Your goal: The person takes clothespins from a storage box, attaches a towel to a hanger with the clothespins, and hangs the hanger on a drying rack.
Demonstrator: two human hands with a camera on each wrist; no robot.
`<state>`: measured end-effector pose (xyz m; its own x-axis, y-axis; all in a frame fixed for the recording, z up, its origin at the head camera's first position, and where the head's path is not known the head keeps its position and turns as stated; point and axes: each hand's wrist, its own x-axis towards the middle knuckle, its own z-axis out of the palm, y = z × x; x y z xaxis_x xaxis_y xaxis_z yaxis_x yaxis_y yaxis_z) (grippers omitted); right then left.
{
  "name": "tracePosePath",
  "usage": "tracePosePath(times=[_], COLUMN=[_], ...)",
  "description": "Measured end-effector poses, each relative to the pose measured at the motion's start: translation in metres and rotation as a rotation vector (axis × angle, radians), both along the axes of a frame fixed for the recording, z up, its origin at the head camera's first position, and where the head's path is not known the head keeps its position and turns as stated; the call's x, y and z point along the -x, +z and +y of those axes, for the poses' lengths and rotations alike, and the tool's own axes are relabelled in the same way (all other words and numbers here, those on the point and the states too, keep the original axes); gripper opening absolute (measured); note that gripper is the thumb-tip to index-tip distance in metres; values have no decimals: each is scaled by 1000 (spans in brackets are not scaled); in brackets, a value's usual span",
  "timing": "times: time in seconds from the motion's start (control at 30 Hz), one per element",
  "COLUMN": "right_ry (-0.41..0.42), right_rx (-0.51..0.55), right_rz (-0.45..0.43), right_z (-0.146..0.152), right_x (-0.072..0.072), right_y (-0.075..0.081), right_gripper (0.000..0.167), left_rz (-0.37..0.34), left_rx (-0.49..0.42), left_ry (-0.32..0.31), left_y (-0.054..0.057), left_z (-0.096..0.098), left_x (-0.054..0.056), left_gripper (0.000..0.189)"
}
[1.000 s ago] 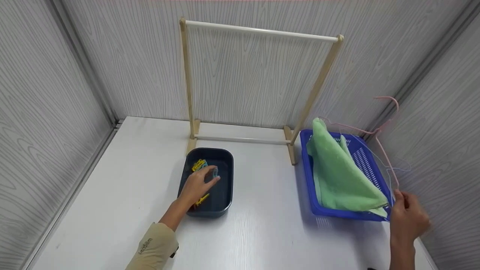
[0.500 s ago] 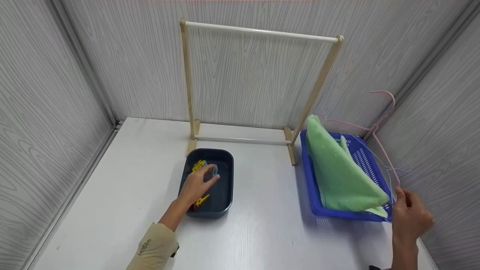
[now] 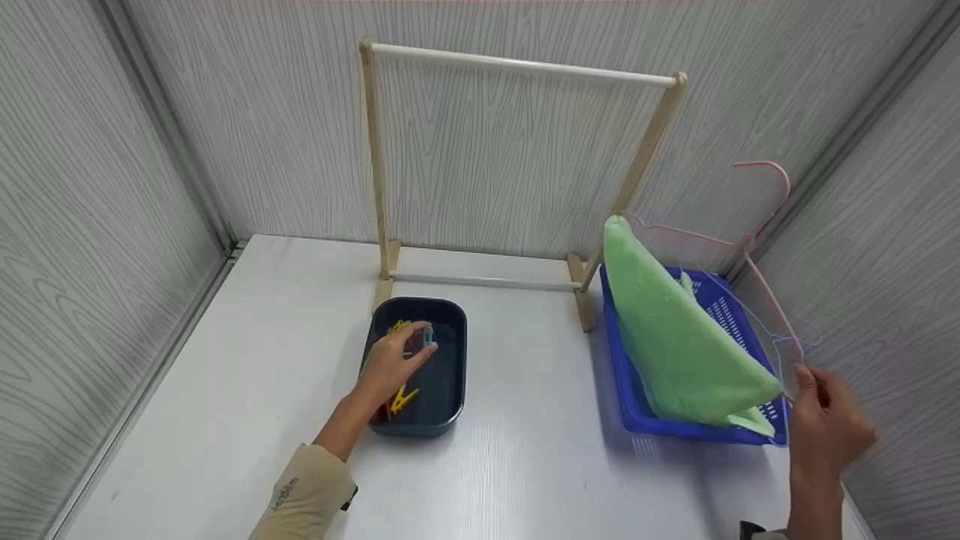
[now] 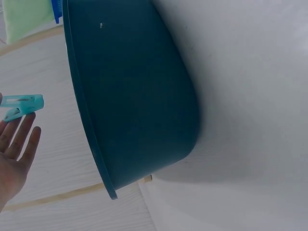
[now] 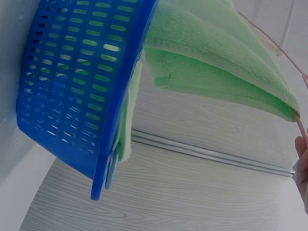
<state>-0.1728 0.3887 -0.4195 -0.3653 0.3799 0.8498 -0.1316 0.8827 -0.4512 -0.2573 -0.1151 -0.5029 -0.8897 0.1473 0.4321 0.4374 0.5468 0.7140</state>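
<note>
Over the dark blue tub [image 3: 420, 429], my left hand [image 3: 384, 369] pinches a light blue clothespin [image 3: 428, 336] between thumb and fingers; the left wrist view shows this clothespin [image 4: 30, 102] beyond the tub's rim. My right hand [image 3: 832, 431] grips the lower right corner of a pink clothes hanger [image 3: 749, 241]. A light green towel [image 3: 675, 337] drapes from that hanger, above the blue basket [image 3: 630, 420]. In the right wrist view the towel [image 5: 207, 67] hangs folded in two layers, and only some fingers of the right hand [image 5: 302, 168] show at the edge.
Yellow clothespins [image 3: 403, 399] lie in the tub. Another green cloth [image 3: 750, 424] and a pale blue hanger [image 3: 780, 339] are in the basket. A wooden rack with a white top bar [image 3: 525, 66] stands at the back of the white table [image 3: 510, 465], between the tub and basket.
My right hand has shifted slightly to the right and the hanger has tilted up to the left, lifting the towel's upper end. The left hand has moved slightly upward with the clothespin.
</note>
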Motion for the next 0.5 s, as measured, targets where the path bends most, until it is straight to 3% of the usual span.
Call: tracePosePath(times=[0.5], right_ry=[68], right_rx=[64], right_rz=[37], right_z=[-12], right_x=[7], right_y=[15], right_gripper=[19], left_rz=[16], left_rx=[-19], left_ry=[-10], left_y=[4], left_z=[0], left_x=[0], left_gripper=[36])
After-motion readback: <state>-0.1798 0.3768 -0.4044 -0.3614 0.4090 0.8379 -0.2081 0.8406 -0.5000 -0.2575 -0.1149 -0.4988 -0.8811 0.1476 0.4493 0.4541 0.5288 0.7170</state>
